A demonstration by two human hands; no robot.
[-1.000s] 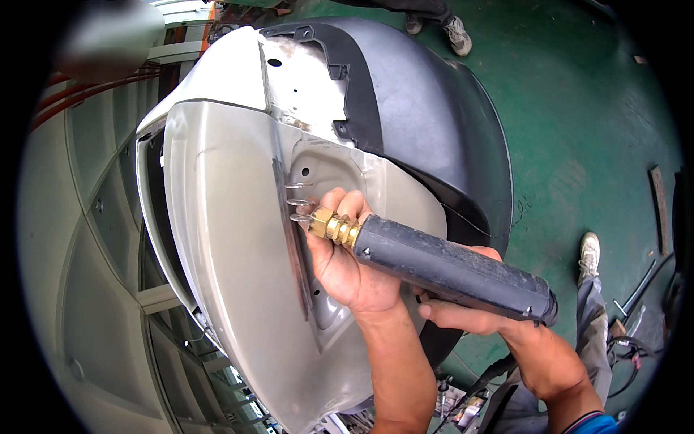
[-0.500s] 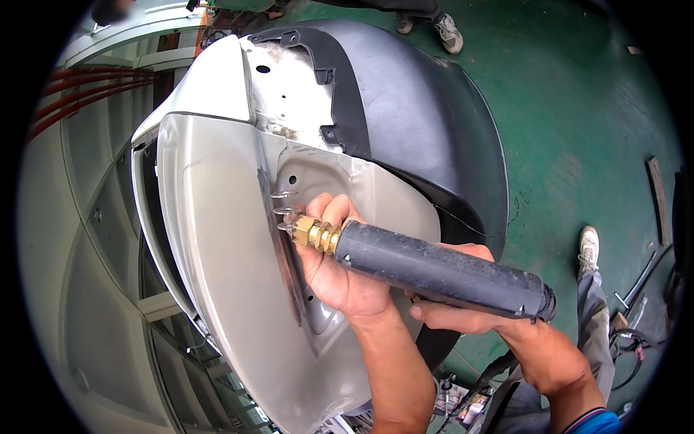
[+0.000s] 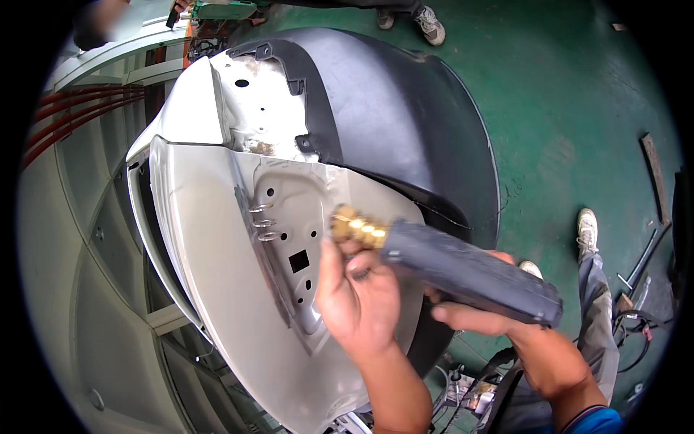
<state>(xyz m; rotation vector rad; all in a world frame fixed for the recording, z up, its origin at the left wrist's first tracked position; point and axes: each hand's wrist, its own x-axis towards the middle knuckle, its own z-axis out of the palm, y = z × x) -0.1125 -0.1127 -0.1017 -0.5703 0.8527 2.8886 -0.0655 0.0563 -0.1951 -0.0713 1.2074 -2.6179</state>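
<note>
My right hand (image 3: 473, 318) grips a black cylindrical welding gun (image 3: 463, 267) with a brass tip (image 3: 358, 226), which is blurred by motion. The tip points left, off the panel surface. Just below it, my left hand (image 3: 361, 307) is palm-up with its fingers curled; a small dark thing shows at the fingertips, too blurred to name. Left of both hands, three thin metal rings (image 3: 266, 223) stand in a row along a dark bare-metal strip on the beige car body panel (image 3: 217, 289). Beside the rings lies a recess (image 3: 289, 192) with several holes.
A black bumper cover (image 3: 405, 108) adjoins the panel at the far right. Another person's shoe (image 3: 431, 26) is at the top on the green floor (image 3: 549, 94). At the right lie a wooden strip (image 3: 654, 177) and cables (image 3: 640, 340).
Both hands and the welding gun have drawn back to the right from the rings. The brass tip has left the lowest ring, uncovering more of the recess. The view has shifted slightly.
</note>
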